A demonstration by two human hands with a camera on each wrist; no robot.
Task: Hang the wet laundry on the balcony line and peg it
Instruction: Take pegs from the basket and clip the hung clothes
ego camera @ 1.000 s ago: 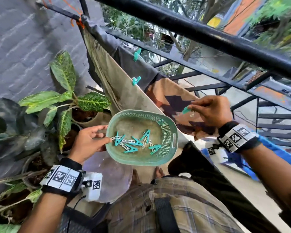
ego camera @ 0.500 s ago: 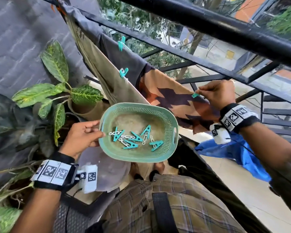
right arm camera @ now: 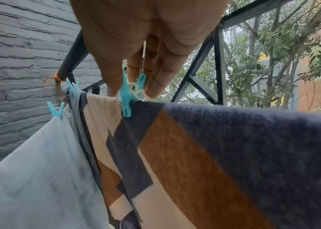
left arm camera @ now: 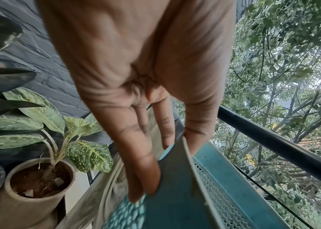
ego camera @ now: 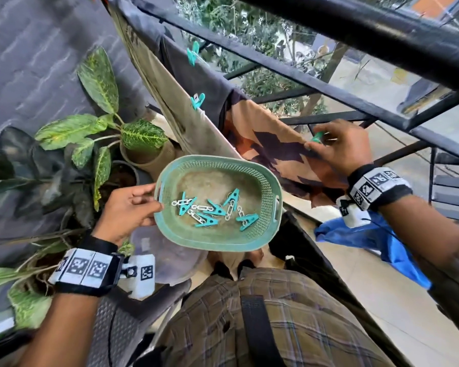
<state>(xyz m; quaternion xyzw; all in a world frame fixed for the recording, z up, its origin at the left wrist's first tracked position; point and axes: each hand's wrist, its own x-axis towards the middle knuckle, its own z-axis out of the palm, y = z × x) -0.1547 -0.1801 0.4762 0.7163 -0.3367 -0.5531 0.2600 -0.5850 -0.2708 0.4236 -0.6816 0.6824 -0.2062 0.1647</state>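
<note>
My left hand (ego camera: 149, 205) grips the left rim of a green plastic basket (ego camera: 212, 241), thumb inside the rim; the left wrist view shows the fingers (left arm camera: 145, 155) under the basket (left arm camera: 175, 193). Several teal pegs (ego camera: 210, 207) lie in it. My right hand (ego camera: 316, 143) pinches a teal peg (right arm camera: 128, 99) whose jaws sit over the top edge of a brown, navy and cream patterned cloth (right arm camera: 214, 155) draped on the line. Left of it hang a grey cloth (ego camera: 196, 78) and a beige cloth (ego camera: 186, 123), each with a teal peg (ego camera: 193, 55) (ego camera: 198, 100).
Potted plants (ego camera: 133, 133) stand to the left against a grey stone wall. A black railing (ego camera: 355, 30) runs behind the line. A blue cloth (ego camera: 376, 239) lies low on the right. A translucent tub (ego camera: 164, 258) sits below the basket.
My right hand carried the peg from in front of the patterned cloth up to its top edge on the line. The left hand kept holding the basket.
</note>
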